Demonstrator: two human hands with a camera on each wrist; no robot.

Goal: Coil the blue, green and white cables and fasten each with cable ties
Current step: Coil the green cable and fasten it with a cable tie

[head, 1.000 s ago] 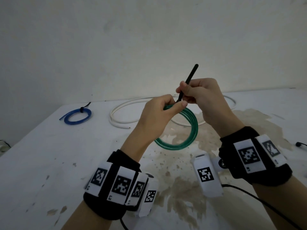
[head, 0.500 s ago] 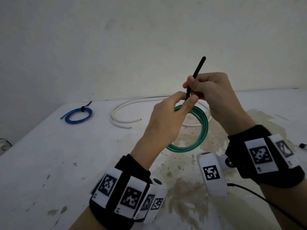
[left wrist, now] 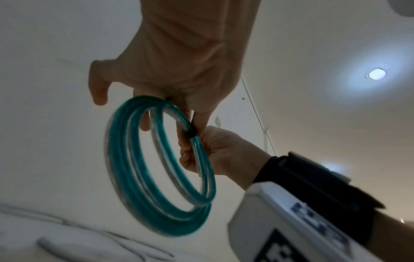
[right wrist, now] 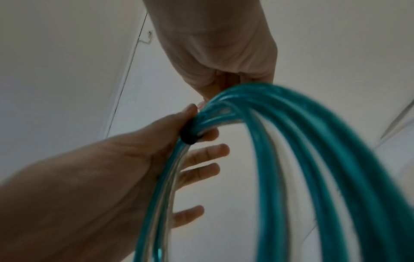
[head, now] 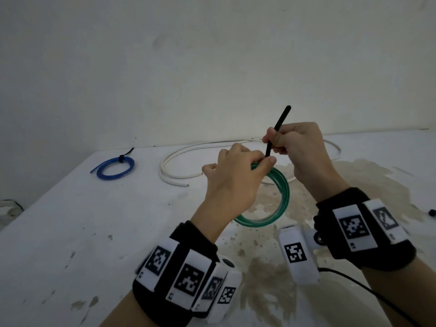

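White table [head: 70, 232], paint chipped and stained brown across the near right portion, set against a plain pale wall [head: 212, 67]. Item one: green cable [head: 280, 201], wound into a several-turn coil, held in the air above the stained patch between both hands. Item two: black cable tie [head: 278, 128], its band wrapped round the top of the green coil, its free tail standing up and to the right. Left hand [head: 233, 178]: grip closed on the green coil at the tie, thumb and forefinger pinching the strands just beside the tie's black head, remaining fingers extended loosely, as the right wrist view shows. Right hand [head: 297, 147]: grip closed on the tie's tail, fingers curled round it just above the coil. Item three: blue cable [head: 115, 166], already coiled and bound with a black tie at its far edge, lying on the table far left, well apart from the hands. Item four: white cable [head: 179, 159], uncoiled, lying in a wide loose arc along the far part of the table behind the hands, cut ends near the blue coil's side. Accessories: black wristbands on both wrists carrying white blocks printed with square black-and-white coded markers [head: 188, 279]; small characters beside the markers too small to read. No brand or legible writing on the cables or tie. Ceiling lamp [left wrist: 377, 74] lit in the left wrist view.
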